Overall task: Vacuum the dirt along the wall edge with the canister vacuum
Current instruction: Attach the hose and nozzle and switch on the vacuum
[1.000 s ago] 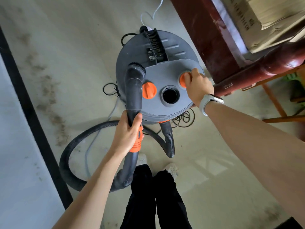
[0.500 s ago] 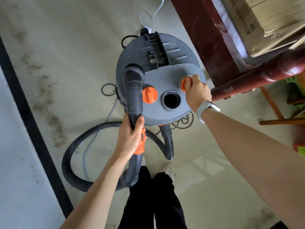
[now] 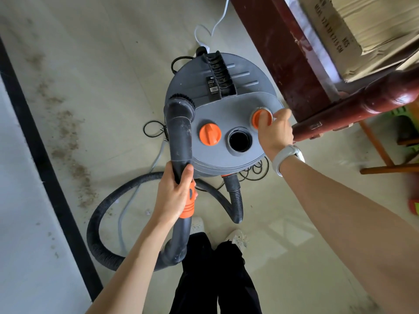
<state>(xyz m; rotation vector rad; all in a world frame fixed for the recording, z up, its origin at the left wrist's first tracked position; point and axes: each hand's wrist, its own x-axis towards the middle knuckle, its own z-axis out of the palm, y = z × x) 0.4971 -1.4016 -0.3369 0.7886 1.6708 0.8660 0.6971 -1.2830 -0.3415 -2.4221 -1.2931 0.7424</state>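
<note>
Left of the canister vacuum (image 3: 223, 114), along the black wall edge (image 3: 45, 164): dirt (image 3: 68, 141) unswept, cleaning judged not begun. Left hand (image 3: 175, 200) clenched round wand (image 3: 181, 155), long axis running from person toward canister, brush end resting against lid. Right hand (image 3: 275, 130) fingers (image 3: 264, 128) pinching orange knob (image 3: 260, 118) on lid, judged switching on.

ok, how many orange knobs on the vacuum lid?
2. One orange knob sits beside the open port; the other is near the lid's right edge, under the right hand. None seem hidden.
</note>
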